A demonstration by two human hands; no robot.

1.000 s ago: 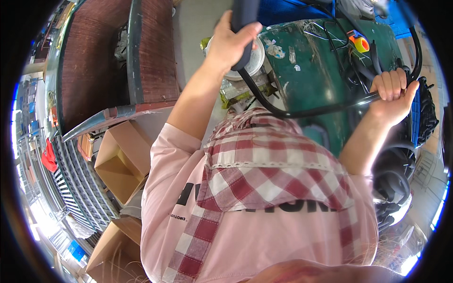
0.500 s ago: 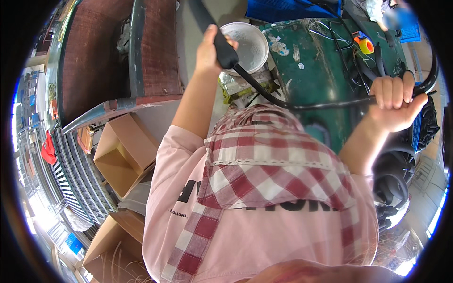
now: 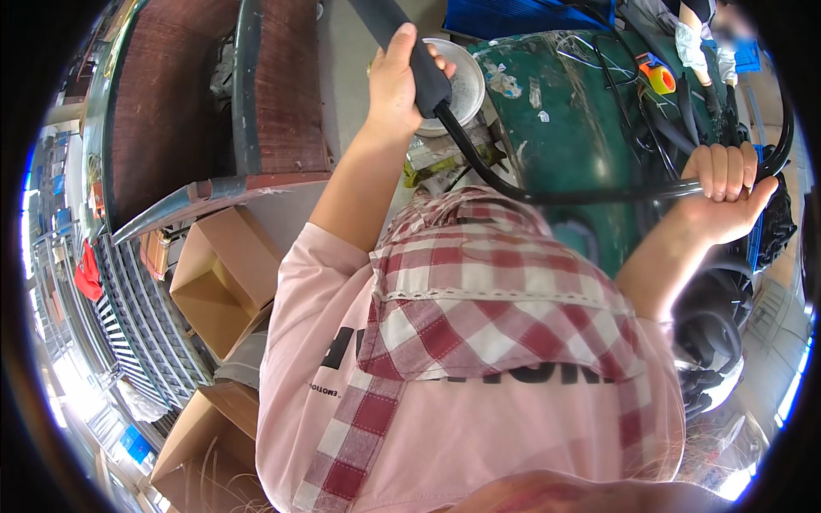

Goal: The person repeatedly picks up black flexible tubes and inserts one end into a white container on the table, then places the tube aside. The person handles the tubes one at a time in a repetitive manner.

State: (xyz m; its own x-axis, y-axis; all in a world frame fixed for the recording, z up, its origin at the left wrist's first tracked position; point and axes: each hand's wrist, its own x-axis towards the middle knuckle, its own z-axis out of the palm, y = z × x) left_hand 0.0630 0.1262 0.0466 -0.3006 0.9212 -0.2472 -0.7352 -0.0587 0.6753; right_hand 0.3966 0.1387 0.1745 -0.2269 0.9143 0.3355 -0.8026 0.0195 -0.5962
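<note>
A black bent tube runs across in front of my chest and curves up at both sides. Over its left end sits a thick dark foam sleeve, which continues up past the top edge of the picture. My left hand is wrapped round the sleeve near its lower end. Farther right, my right hand grips the bare tube, fingers curled over it and thumb pointing out to the right. Behind the sleeve, a white bucket is partly hidden.
A green tabletop carries wire pieces, scraps and an orange-yellow tape roll. A co-worker's gloved arms show at upper right. Black foam tubes are heaped at my right. Left stand cardboard boxes and a brown-panelled bench.
My left hand and the foam sleeve have shifted slightly right and up. My right hand has moved a little right. The co-worker's arms have come farther into view.
</note>
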